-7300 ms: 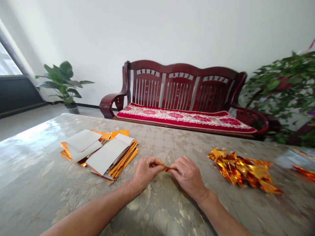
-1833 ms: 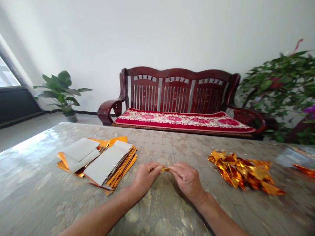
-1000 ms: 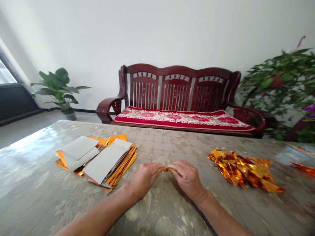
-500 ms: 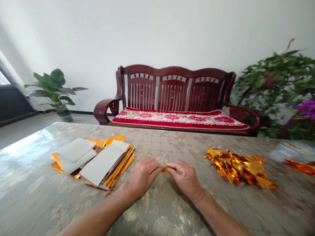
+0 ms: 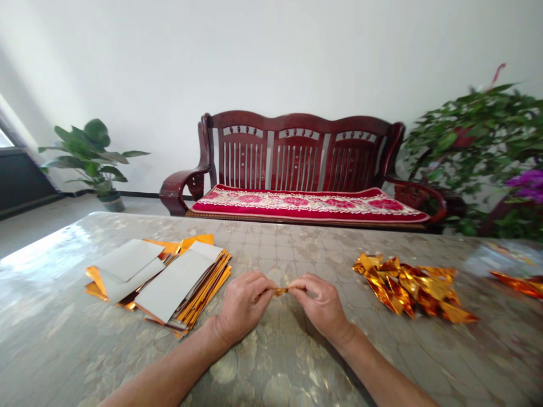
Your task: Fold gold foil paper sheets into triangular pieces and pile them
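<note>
Between my two hands is a small piece of gold foil paper (image 5: pixel 280 291), pinched at both ends and mostly covered by my fingers. My left hand (image 5: pixel 248 299) is closed on its left end, thumb against the fingers. My right hand (image 5: pixel 320 302) grips the right end the same way. Left of my hands lies a stack of foil paper sheets (image 5: pixel 176 285), pale backs up with gold edges showing. To the right is a pile of folded gold foil pieces (image 5: pixel 409 285), shiny and pointed.
A patterned, glossy cover lies over the table (image 5: pixel 271 367). At the right edge is a clear plastic bag (image 5: pixel 503 260) with an orange-red foil piece (image 5: pixel 517 284) beside it. Beyond stand a wooden bench (image 5: pixel 297 152) with a red cushion and potted plants (image 5: pixel 95 158) either side.
My hands have drawn slightly apart, so a little more of the gold foil paper shows between my fingertips. The stack and pile lie as before.
</note>
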Available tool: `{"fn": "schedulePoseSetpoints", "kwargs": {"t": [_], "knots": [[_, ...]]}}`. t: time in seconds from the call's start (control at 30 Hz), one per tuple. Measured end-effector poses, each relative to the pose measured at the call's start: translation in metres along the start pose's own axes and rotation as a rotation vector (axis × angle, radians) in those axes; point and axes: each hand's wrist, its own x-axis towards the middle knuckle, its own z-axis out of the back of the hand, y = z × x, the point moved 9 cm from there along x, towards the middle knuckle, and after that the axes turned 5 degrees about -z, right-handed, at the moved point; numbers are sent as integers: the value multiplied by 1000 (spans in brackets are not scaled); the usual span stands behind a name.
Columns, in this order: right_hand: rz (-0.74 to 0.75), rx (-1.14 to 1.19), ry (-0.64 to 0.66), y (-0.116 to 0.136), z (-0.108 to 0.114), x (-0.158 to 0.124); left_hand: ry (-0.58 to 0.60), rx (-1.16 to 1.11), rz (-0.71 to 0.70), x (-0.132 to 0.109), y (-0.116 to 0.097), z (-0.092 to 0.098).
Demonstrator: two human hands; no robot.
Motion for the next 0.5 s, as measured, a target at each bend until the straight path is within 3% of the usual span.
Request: {"fn": "schedulePoseSetpoints", "kwargs": {"t": [0.17, 0.33, 0.5], "knots": [[-118, 30, 25, -13, -1, 0, 3, -23, 105, 1, 1, -5], [-108, 38, -144, -11, 13, -1, -123, -63, 285, -5, 17, -5], [-105, 17, -83, 3, 1, -6, -232, -11, 185, -4, 10, 6]]}}
